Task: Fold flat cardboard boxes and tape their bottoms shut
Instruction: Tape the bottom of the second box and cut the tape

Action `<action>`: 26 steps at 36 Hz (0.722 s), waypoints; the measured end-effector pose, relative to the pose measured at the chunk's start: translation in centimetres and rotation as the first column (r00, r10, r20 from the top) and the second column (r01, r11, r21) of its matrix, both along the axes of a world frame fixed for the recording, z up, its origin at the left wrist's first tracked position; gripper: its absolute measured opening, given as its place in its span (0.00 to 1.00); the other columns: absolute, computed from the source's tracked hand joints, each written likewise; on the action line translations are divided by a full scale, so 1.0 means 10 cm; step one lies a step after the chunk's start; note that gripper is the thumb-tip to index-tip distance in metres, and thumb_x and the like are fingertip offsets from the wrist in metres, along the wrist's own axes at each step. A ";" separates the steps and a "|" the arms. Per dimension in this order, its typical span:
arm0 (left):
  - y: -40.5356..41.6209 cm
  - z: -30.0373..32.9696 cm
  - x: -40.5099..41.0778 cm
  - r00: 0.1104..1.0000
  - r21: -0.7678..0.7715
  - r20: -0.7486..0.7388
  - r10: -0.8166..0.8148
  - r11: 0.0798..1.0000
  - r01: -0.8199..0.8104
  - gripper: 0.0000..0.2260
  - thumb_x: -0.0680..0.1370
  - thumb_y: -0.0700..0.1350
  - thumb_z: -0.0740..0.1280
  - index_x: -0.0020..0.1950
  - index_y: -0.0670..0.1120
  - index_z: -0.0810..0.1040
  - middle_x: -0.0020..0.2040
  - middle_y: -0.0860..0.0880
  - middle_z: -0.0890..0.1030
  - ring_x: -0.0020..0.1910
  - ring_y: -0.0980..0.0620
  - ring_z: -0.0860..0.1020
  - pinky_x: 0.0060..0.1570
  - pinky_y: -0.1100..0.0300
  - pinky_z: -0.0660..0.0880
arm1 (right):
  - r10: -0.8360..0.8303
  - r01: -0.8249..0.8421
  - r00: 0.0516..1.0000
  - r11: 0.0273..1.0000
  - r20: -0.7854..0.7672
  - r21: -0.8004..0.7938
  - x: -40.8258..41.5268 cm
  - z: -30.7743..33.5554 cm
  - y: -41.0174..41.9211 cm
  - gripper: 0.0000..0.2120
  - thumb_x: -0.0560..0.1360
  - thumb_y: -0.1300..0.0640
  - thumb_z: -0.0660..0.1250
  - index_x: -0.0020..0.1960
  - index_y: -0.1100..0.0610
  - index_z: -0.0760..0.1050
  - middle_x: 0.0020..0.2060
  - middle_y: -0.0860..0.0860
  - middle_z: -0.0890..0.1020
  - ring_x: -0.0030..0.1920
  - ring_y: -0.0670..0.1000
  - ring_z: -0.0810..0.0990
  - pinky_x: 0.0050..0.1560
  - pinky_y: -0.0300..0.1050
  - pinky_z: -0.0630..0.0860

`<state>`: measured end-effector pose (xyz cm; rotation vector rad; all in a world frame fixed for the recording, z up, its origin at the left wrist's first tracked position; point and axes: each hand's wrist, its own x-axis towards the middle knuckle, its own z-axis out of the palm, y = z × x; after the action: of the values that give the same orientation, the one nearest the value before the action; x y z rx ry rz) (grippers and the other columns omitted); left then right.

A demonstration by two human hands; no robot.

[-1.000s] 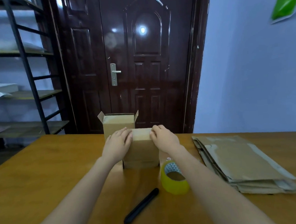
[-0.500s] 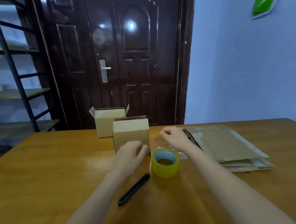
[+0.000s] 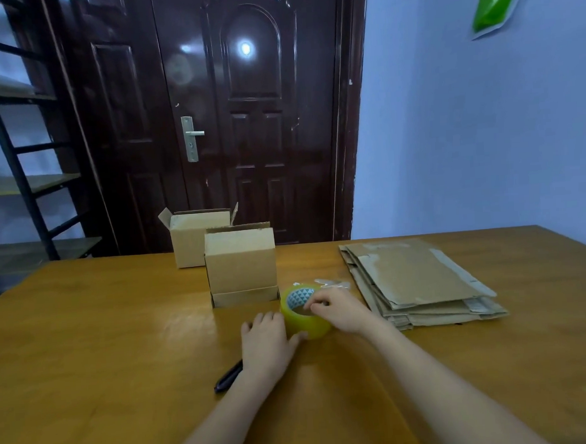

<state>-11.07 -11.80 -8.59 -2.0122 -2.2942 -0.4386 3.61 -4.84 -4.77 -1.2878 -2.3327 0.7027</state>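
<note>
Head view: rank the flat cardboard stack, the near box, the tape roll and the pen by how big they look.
1. Flat stack
2. Near box
3. Tape roll

The pen is mostly hidden under the left hand, so I can't rank it against the roll.

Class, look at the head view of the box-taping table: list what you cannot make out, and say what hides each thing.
- Black pen: the left hand covers its far end.
- Tape roll: both hands cover its sides; the right hand hides the loose end, if any.
- Rear box: the front box blocks its lower right corner.
- Stack of flat cardboard: sheet count too fine to tell.
- Shelf contents: blurred, cut by the left edge.
</note>
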 end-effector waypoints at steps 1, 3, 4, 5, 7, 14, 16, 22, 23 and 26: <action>0.00 -0.01 0.00 1.000 0.006 0.001 -0.006 1.000 0.006 0.21 0.77 0.63 0.58 0.59 0.49 0.73 0.60 0.52 0.76 0.62 0.51 0.71 0.62 0.53 0.64 | -0.001 0.001 1.000 1.000 0.003 0.003 0.00 0.00 0.00 0.11 0.79 0.56 0.60 0.56 0.54 0.80 0.57 0.49 0.80 0.54 0.45 0.74 0.56 0.42 0.73; -0.02 -0.02 0.00 1.000 0.018 -0.001 -0.022 1.000 0.022 0.18 0.78 0.61 0.58 0.57 0.49 0.74 0.58 0.52 0.77 0.61 0.52 0.71 0.61 0.54 0.64 | -0.003 0.003 1.000 1.000 0.003 0.002 -0.01 0.01 0.00 0.12 0.79 0.56 0.60 0.56 0.54 0.80 0.56 0.49 0.80 0.54 0.45 0.75 0.56 0.42 0.73; -0.02 -0.03 -0.01 1.000 0.025 0.000 -0.031 0.999 0.031 0.16 0.79 0.60 0.57 0.56 0.49 0.74 0.58 0.53 0.77 0.61 0.52 0.71 0.61 0.54 0.64 | -0.003 0.003 1.000 1.000 0.002 0.002 -0.01 0.01 0.00 0.12 0.79 0.56 0.60 0.56 0.55 0.80 0.56 0.49 0.80 0.55 0.46 0.75 0.56 0.42 0.73; -0.02 -0.04 -0.01 0.999 0.034 0.004 -0.044 0.998 0.043 0.15 0.80 0.58 0.57 0.55 0.50 0.74 0.57 0.53 0.77 0.61 0.52 0.71 0.60 0.54 0.64 | -0.003 0.003 1.000 1.000 -0.001 0.003 -0.01 0.02 -0.01 0.12 0.79 0.56 0.60 0.56 0.55 0.81 0.56 0.49 0.80 0.56 0.46 0.75 0.57 0.42 0.73; -0.02 -0.05 -0.02 0.997 0.055 0.008 -0.080 0.995 0.080 0.12 0.81 0.56 0.57 0.54 0.50 0.75 0.57 0.54 0.78 0.60 0.53 0.71 0.60 0.54 0.63 | -0.009 0.009 1.000 1.000 -0.006 -0.001 -0.01 0.01 -0.01 0.12 0.79 0.56 0.60 0.56 0.55 0.81 0.56 0.49 0.80 0.57 0.47 0.75 0.57 0.42 0.73; -0.06 -0.05 0.00 0.990 0.104 0.062 -0.129 0.987 0.122 0.10 0.81 0.53 0.57 0.52 0.52 0.75 0.54 0.56 0.79 0.58 0.55 0.72 0.65 0.54 0.60 | -0.025 0.025 1.000 1.000 -0.008 0.003 -0.02 -0.01 0.00 0.12 0.79 0.56 0.60 0.56 0.55 0.80 0.57 0.50 0.80 0.57 0.47 0.76 0.56 0.41 0.73; -0.07 -0.04 0.00 0.990 0.107 0.098 -0.105 0.990 0.094 0.09 0.80 0.54 0.58 0.49 0.52 0.74 0.53 0.56 0.79 0.57 0.55 0.73 0.65 0.54 0.61 | -0.024 0.024 1.000 1.000 -0.011 0.005 -0.03 0.00 -0.02 0.12 0.79 0.56 0.60 0.56 0.55 0.80 0.57 0.50 0.80 0.57 0.47 0.76 0.57 0.42 0.74; -0.07 -0.02 0.05 0.974 0.075 0.226 -0.015 0.997 -0.002 0.10 0.77 0.58 0.62 0.47 0.52 0.66 0.51 0.55 0.76 0.55 0.53 0.72 0.58 0.56 0.68 | 0.020 -0.019 0.999 1.000 0.050 -0.013 -0.02 0.03 -0.05 0.13 0.79 0.59 0.59 0.60 0.55 0.78 0.61 0.50 0.78 0.62 0.48 0.73 0.63 0.42 0.69; -0.07 -0.02 0.07 0.972 0.077 0.234 -0.006 0.997 -0.012 0.10 0.77 0.57 0.63 0.48 0.52 0.66 0.52 0.55 0.76 0.56 0.53 0.72 0.59 0.55 0.68 | 0.051 -0.049 0.996 0.998 0.075 -0.025 -0.01 0.03 -0.05 0.14 0.79 0.60 0.59 0.62 0.55 0.77 0.63 0.49 0.77 0.64 0.48 0.72 0.64 0.42 0.67; -0.09 -0.05 0.13 0.966 0.093 0.260 0.013 0.995 -0.038 0.11 0.77 0.57 0.63 0.53 0.51 0.70 0.55 0.54 0.76 0.58 0.54 0.72 0.61 0.55 0.67 | 0.113 -0.100 0.981 0.991 0.158 -0.087 0.00 0.04 -0.06 0.17 0.78 0.54 0.62 0.66 0.53 0.74 0.65 0.49 0.74 0.65 0.49 0.71 0.67 0.46 0.66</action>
<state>-9.76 -12.70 -9.04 -1.9802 -2.3834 -0.8405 3.66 -5.46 -4.42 -1.3064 -2.5443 0.7557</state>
